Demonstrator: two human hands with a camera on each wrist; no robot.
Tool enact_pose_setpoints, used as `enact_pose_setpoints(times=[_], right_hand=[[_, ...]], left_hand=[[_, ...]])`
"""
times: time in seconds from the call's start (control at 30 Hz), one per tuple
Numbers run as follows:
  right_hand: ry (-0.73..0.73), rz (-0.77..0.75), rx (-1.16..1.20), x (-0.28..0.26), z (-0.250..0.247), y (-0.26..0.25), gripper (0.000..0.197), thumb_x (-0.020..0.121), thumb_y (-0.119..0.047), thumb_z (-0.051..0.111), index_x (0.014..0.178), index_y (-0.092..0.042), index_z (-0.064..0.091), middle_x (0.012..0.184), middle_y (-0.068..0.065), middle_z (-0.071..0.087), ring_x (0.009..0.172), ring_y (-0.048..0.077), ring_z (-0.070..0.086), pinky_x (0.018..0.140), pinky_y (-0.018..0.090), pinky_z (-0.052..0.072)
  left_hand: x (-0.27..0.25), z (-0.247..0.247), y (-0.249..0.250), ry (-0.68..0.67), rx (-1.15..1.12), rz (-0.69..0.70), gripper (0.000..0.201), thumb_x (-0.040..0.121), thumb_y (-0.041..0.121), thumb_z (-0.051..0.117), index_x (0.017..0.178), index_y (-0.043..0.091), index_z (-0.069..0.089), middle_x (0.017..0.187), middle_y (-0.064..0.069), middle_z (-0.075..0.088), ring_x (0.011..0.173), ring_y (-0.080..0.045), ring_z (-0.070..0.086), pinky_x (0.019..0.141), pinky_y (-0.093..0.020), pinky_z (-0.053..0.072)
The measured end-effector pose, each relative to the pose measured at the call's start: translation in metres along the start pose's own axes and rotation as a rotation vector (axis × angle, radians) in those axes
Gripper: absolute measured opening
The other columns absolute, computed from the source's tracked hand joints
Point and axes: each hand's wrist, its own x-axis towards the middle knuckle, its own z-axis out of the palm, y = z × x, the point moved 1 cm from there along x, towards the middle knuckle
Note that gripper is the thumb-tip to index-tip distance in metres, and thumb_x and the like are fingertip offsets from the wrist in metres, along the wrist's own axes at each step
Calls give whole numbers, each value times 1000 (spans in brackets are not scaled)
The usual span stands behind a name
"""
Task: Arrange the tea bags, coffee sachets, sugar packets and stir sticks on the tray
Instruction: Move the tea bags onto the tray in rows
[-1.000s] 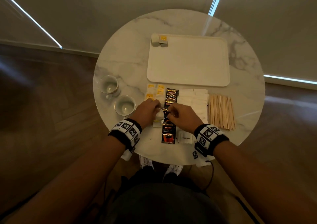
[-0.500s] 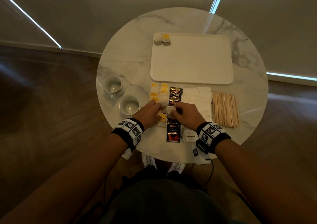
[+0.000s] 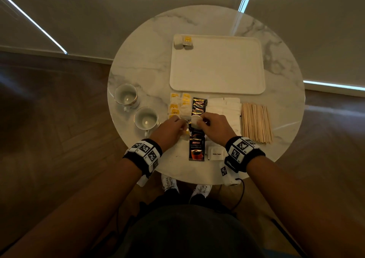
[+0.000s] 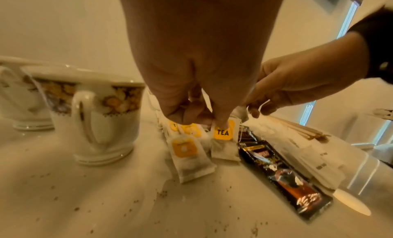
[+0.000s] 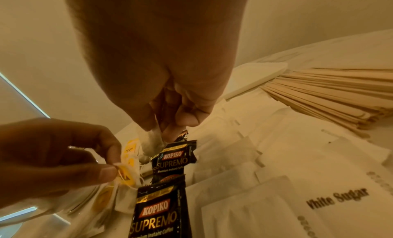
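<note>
My left hand [image 3: 182, 124] pinches the yellow tag [image 4: 223, 132] of a tea bag between thumb and fingers. My right hand [image 3: 199, 119] pinches the white tea bag [image 5: 153, 144] itself, just above the coffee sachets [image 3: 199, 105]. More yellow-tagged tea bags [image 3: 177, 105] lie under the left hand. White sugar packets [image 3: 225, 107] and wooden stir sticks [image 3: 255, 122] lie to the right. The cream tray [image 3: 217, 84] sits beyond, with one tea bag [image 3: 183, 41] in its far left corner.
Two empty patterned cups [image 3: 126, 97] [image 3: 146, 118] stand left of the tea bags, close to my left hand. The round marble table [image 3: 142, 60] ends just behind my wrists. Tea crumbs dot the tabletop [image 4: 106, 199].
Both hands stayed together over the row of sachets and shifted slightly away from me. The white bag in the right hand now shows more clearly above the coffee sachets.
</note>
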Motion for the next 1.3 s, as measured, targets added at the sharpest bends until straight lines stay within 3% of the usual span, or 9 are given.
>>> enact_pose_setpoints(times=[0.17,0.27,0.37,0.47,0.6,0.9,1.0,1.2,1.3], right_hand=[[-115,-60,16,1,5,-8,20,97,-24,54,94,-15,71,87,0,66,78,14,57,69,26,41],[-159,-91,8,1,5,-16,21,98,-20,52,99,-11,71,89,4,67,81,17,58,70,30,46],[-185,-97,23,0,5,-22,22,96,-12,49,102,-10,70,91,2,66,81,15,57,66,20,43],[-191,-114,42,-2,7,-26,14,92,-21,57,96,-14,69,85,-2,63,74,8,54,62,19,39],[-183,-143,-35,-3,13,-24,28,97,-35,54,89,-13,69,81,1,66,72,14,58,62,24,44],[-196,-102,-46,-11,18,-18,25,98,-30,53,87,-14,70,80,-2,66,73,13,58,64,23,41],[-193,-88,-33,-13,19,-16,25,98,-29,54,86,-15,71,81,0,68,73,13,59,61,20,40],[-191,-83,-15,-14,21,-16,20,97,-27,56,93,-14,71,88,1,69,78,14,59,65,23,39],[-217,-95,-12,-12,22,-16,20,96,-30,58,95,-16,72,92,-1,68,80,10,57,65,17,39]], left_hand=[[-5,-16,5,124,-105,109,9,89,15,66,96,16,63,113,1,55,88,-6,51,78,-19,45],[-6,-22,9,135,-154,45,6,91,19,64,96,15,62,96,6,58,80,-6,50,70,-18,40],[-8,-21,7,157,-186,-9,8,92,21,64,96,14,63,91,5,61,77,-7,51,65,-11,36],[-11,-19,4,170,-222,-52,8,92,22,64,95,14,63,89,6,62,75,-5,52,64,-9,37],[-16,-15,3,161,-233,-82,6,91,21,65,95,18,62,86,12,57,74,-1,52,64,-10,37],[-27,11,-19,98,-66,-192,35,87,15,66,121,12,58,122,-7,54,102,-25,58,88,-38,50],[-26,17,-21,102,-36,-228,36,90,16,61,125,11,55,121,-11,54,104,-28,57,90,-40,49],[-27,19,-22,122,-32,-210,27,93,20,57,118,12,54,103,-10,56,87,-30,59,76,-44,51],[-29,17,-25,141,-58,-191,20,94,19,57,112,10,59,99,-10,61,90,-28,59,78,-40,48]])
